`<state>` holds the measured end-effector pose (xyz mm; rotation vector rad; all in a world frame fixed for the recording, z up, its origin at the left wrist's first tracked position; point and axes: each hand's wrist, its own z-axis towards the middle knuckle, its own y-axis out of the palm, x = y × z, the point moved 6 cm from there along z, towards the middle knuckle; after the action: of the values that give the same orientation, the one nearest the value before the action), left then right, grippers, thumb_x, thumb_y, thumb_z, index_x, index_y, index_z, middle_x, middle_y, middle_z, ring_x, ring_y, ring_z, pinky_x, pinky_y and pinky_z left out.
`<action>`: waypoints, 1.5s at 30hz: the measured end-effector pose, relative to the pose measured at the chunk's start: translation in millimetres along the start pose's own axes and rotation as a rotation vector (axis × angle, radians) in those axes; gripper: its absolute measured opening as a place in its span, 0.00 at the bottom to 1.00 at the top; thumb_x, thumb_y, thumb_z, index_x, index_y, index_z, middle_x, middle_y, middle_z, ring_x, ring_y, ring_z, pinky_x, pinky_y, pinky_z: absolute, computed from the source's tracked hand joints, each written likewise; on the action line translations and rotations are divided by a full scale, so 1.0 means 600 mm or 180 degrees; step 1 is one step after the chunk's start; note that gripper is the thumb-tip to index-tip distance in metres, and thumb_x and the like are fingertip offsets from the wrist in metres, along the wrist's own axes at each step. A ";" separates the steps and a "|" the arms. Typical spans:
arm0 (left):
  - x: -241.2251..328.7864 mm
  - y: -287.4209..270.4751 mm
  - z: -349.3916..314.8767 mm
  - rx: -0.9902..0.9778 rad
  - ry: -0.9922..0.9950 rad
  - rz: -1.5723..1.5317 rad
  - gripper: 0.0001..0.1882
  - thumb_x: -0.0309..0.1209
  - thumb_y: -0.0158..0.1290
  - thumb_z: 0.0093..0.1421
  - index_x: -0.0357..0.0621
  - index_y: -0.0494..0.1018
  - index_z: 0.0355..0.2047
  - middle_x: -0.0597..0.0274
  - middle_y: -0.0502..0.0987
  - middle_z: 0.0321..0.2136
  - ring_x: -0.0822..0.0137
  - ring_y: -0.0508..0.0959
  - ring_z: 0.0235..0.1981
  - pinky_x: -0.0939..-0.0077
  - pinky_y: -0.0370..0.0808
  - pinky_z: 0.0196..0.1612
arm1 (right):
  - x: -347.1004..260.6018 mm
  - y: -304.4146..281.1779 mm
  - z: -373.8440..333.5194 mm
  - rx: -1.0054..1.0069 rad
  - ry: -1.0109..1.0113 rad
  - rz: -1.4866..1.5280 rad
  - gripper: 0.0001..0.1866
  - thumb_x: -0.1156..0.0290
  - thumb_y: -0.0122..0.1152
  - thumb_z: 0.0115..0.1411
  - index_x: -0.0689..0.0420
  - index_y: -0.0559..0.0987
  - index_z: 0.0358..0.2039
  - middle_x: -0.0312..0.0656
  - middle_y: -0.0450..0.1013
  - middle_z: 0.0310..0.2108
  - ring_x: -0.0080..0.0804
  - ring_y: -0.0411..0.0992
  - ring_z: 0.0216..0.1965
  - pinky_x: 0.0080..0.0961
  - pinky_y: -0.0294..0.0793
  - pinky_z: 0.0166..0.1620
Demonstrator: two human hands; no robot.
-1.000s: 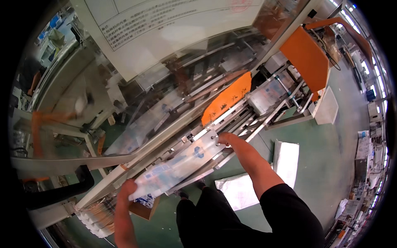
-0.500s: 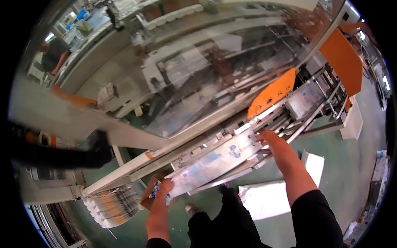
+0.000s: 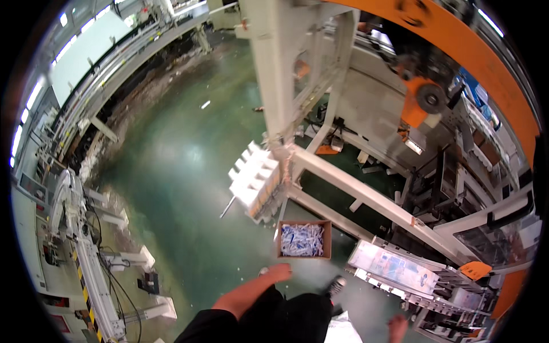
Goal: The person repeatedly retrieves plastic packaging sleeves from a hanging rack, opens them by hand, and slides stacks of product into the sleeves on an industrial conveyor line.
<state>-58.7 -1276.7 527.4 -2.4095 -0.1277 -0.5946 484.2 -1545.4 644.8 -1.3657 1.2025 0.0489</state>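
Observation:
My left hand (image 3: 280,272) is over the green floor, just below an open cardboard box (image 3: 330,243). White and blue plastic scraps (image 3: 303,239) fill that box. The fingers of this hand are too unclear to read, and I see nothing in them. Low on the right, my right hand (image 3: 397,327) is smeared by motion, apart from the machine. Behind it, a long stack of printed plastic film (image 3: 394,267), pale with blue marks, lies on the machine's metal conveyor (image 3: 394,290). Neither hand touches the film.
A machine frame (image 3: 357,186) with orange panels (image 3: 474,270) fills the right side. Beside its post stands a bundle with white ends (image 3: 251,177). Another machine (image 3: 88,257) with cables runs along the left. A white sheet (image 3: 343,330) lies by my feet.
My view has swung to the left. Both hands have come off the printed film; the left is now near the box of scraps, the right low beside the conveyor.

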 end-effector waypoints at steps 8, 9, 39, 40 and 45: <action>-0.463 -0.009 -0.271 0.0756 -0.1835 -0.1073 0.17 0.39 0.48 0.49 0.39 0.77 0.31 0.45 0.77 0.33 0.46 0.76 0.38 0.56 0.73 0.42 | -0.748 0.558 -0.106 -0.1629 -0.2004 -0.0062 0.28 0.64 0.64 0.51 0.61 0.69 0.50 0.50 0.71 0.43 0.44 0.71 0.43 0.34 0.69 0.47; -0.481 -0.016 -0.284 0.1046 -0.1864 -0.1366 0.16 0.38 0.48 0.49 0.38 0.76 0.30 0.45 0.77 0.32 0.48 0.77 0.36 0.57 0.73 0.40 | -0.833 0.603 -0.105 -0.1469 -0.2661 -0.0402 0.31 0.65 0.65 0.48 0.63 0.67 0.51 0.52 0.69 0.45 0.49 0.67 0.46 0.37 0.67 0.50; -0.797 -0.209 -0.336 0.0767 -0.1538 -0.2872 0.26 0.42 0.45 0.54 0.33 0.69 0.46 0.47 0.76 0.30 0.56 0.76 0.32 0.60 0.72 0.37 | -0.974 1.001 -0.087 -0.0862 -0.2410 -0.1389 0.16 0.65 0.61 0.39 0.58 0.73 0.29 0.49 0.66 0.32 0.51 0.66 0.38 0.45 0.67 0.41; -0.792 -0.217 -0.347 0.1065 -0.1501 -0.3196 0.25 0.42 0.45 0.54 0.34 0.70 0.44 0.49 0.76 0.28 0.59 0.75 0.30 0.61 0.72 0.35 | -0.981 1.007 -0.107 -0.0985 -0.2667 -0.1404 0.16 0.66 0.62 0.39 0.59 0.73 0.29 0.49 0.66 0.31 0.51 0.66 0.37 0.44 0.67 0.40; -0.797 -0.243 -0.294 0.1443 -0.1079 -0.2641 0.21 0.42 0.49 0.52 0.36 0.74 0.36 0.51 0.77 0.27 0.59 0.75 0.29 0.62 0.72 0.35 | -0.939 1.034 -0.181 -0.1206 -0.3290 -0.2406 0.19 0.62 0.58 0.50 0.58 0.74 0.40 0.48 0.70 0.40 0.49 0.67 0.43 0.41 0.67 0.45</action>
<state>-587.6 -1243.0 518.5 -1.9163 -1.2977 -0.4258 -238.6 -1108.7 609.0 -1.7039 -0.2191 0.4047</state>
